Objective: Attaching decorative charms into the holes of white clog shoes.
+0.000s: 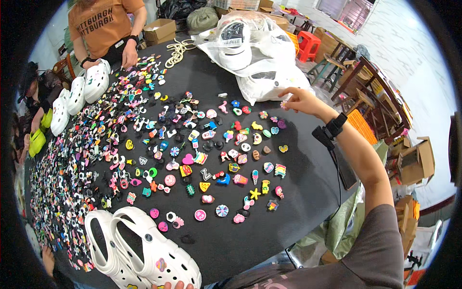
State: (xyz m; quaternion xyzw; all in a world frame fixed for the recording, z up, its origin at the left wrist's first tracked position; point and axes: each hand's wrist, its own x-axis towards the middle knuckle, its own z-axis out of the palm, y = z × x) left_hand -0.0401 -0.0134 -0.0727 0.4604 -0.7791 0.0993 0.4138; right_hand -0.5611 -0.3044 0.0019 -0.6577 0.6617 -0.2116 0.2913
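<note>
My right hand (pixel 303 102) reaches out over the far right of the black table, thumb and fingers pinching a small pinkish shoe charm (pixel 284 104). At the lower edge, fingertips of my left hand (pixel 175 285) press on the toe of a white clog (pixel 163 255); the rest of that hand is out of view. This clog carries a colourful charm (pixel 161 264) and stands against a second white clog (pixel 98 241). Loose charms lie spread before the clogs, among them a yellow star (pixel 255 193) and a pink heart (pixel 188 159).
Clear plastic bags of white clogs (pixel 269 79) sit at the table's far right. A dense heap of charms (pixel 72 192) covers the left side. Across the table, a person in an orange shirt (pixel 108 21) handles white clogs (pixel 96 82). Another person's hand (pixel 48 260) shows at lower left.
</note>
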